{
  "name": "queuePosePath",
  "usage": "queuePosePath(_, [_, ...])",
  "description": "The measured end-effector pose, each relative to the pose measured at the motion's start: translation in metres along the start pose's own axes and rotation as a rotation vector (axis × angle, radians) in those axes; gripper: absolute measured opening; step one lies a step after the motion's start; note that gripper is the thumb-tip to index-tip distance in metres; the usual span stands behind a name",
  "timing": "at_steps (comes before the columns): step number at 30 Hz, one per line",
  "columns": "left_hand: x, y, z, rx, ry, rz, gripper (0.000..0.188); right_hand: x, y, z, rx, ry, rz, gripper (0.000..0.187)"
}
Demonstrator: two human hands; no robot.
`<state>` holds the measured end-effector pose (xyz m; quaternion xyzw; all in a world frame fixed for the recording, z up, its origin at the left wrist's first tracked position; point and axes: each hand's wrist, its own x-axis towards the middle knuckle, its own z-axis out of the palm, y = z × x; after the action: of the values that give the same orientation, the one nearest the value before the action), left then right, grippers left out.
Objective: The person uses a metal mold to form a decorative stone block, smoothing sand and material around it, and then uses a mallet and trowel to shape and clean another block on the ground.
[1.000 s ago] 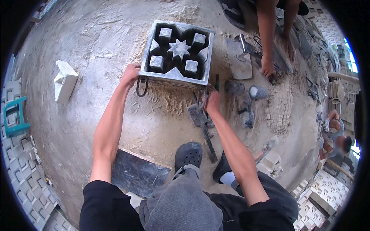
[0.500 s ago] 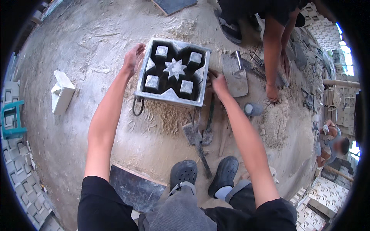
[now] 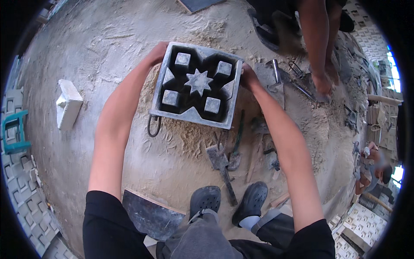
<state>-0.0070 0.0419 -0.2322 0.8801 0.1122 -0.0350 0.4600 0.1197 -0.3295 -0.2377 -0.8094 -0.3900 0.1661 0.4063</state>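
- Around the work, on the sandy ground (image 3: 86,56), lie several things: a white block (image 3: 67,103) well off to the person's left; a trowel (image 3: 222,166) and a green-handled tool (image 3: 237,138) on the sand just below the mould; a dark flat board (image 3: 151,216) beside the person's feet; another person's arm (image 3: 317,47) reaching to the ground at upper right, with more tools near it
- Nothing lies between the camera and the mould; a loose heap of sand sits under its near edge, and a small dark wire handle (image 3: 152,127) hangs from its lower left corner
- Counted: one mould; two hands on it; two dark clogs (image 3: 228,200); one white block; one turquoise stool (image 3: 15,131) at the far left rim
- Square metal mould (image 3: 196,86): grey and dusty, with a rim all round; inside, a star in the middle, four small square studs about it, and dark hollows between
- Left hand (image 3: 157,52) is closed on the mould's far left corner; right hand (image 3: 249,77) clasps its right edge; the fingers are mostly hidden behind the rim
- It sits tilted on the sand, straight in front of the person, between the two forearms
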Motion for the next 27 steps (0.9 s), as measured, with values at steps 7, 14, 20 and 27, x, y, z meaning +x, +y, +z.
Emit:
queuePosePath(7, [0.013, -0.013, -0.002, 0.273, -0.076, 0.07, 0.031, 0.012, 0.026, 0.006, 0.355, -0.233, 0.095, 0.023])
queuePosePath(14, [0.031, 0.001, 0.035, -0.275, -0.043, -0.105, 0.026, -0.006, 0.025, -0.031, -0.154, -0.341, 0.217, 0.029])
queuePosePath(20, [0.029, -0.031, 0.008, -0.303, -0.039, -0.142, 0.027, 0.012, -0.025, -0.029, -0.492, -0.419, 0.271, 0.032])
queuePosePath(27, [-0.013, -0.063, 0.007, 0.134, 0.046, -0.019, 0.035, 0.006, -0.036, -0.009, -0.421, -0.458, 0.247, 0.035])
